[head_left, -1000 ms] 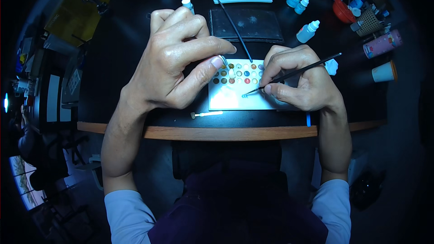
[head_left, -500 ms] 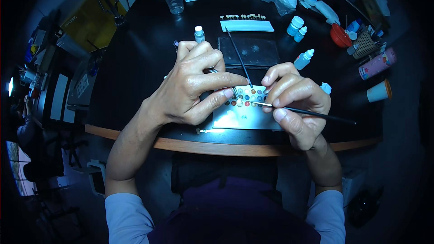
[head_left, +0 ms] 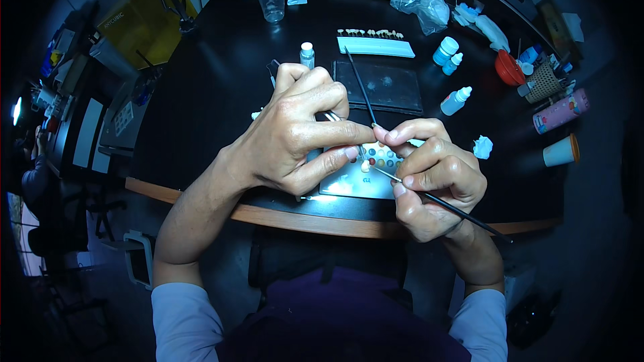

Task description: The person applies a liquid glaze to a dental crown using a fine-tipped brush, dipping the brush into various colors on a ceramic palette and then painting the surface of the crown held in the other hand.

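Note:
My left hand [head_left: 295, 127] is closed on slim metal tweezers [head_left: 332, 116], mostly hidden by the fingers. A small cream tooth-shaped piece [head_left: 365, 166] sits at their tips, above a pale palette [head_left: 342, 185] with rows of coloured wells. My right hand [head_left: 439, 177] pinches a thin dark brush [head_left: 463, 214], its tip close to the tooth-shaped piece. The two hands nearly meet at the index fingers. A second dark brush [head_left: 360, 85] slants across the black pad [head_left: 396, 87], its near end beside the fingertips; whether they touch it I cannot tell.
Beyond the pad, several small tooth-shaped pieces stand along a white block [head_left: 376, 47]. Small bottles [head_left: 456, 101] stand to the right, with a red bowl [head_left: 509, 68], a pink bottle [head_left: 561, 111] and a paper cup [head_left: 560, 151]. A clear plastic cup [head_left: 271, 1] stands far left.
My right hand has come nearer and lower beside the left, and its brush slopes more steeply. The tooth-shaped piece has moved toward me over the palette. The whole view has shifted slightly.

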`<action>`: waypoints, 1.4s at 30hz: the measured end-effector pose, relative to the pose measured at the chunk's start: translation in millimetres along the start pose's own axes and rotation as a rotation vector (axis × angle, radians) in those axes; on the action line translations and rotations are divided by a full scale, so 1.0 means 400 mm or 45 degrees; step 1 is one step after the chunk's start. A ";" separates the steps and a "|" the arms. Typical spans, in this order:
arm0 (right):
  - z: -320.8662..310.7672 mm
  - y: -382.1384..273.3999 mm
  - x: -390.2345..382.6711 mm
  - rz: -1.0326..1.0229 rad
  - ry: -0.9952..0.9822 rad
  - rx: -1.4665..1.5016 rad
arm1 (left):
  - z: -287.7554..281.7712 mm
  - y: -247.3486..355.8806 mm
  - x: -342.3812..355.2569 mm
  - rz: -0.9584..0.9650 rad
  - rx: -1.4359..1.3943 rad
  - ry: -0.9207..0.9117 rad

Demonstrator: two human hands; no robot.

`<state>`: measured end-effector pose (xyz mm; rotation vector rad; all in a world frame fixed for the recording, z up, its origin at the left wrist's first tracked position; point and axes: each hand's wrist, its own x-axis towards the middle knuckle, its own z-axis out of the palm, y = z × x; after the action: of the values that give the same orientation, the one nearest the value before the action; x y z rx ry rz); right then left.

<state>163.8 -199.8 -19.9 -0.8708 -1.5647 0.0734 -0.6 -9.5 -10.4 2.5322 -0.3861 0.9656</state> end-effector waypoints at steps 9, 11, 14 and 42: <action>0.004 -0.004 0.007 -0.010 -0.010 -0.022 | -0.004 0.003 0.001 0.015 0.016 0.008; 0.004 -0.004 0.007 -0.008 -0.013 -0.024 | -0.003 0.003 0.002 0.017 0.018 0.009; 0.005 -0.006 0.007 -0.005 -0.018 -0.025 | -0.003 0.002 0.001 0.018 0.025 0.012; 0.006 -0.017 0.006 -0.061 0.016 -0.067 | 0.011 -0.011 0.002 -0.029 -0.094 0.003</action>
<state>158.5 -202.1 -14.9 -0.8728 -1.5811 -0.0081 4.3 -7.6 -14.2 2.4635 -0.3839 0.9287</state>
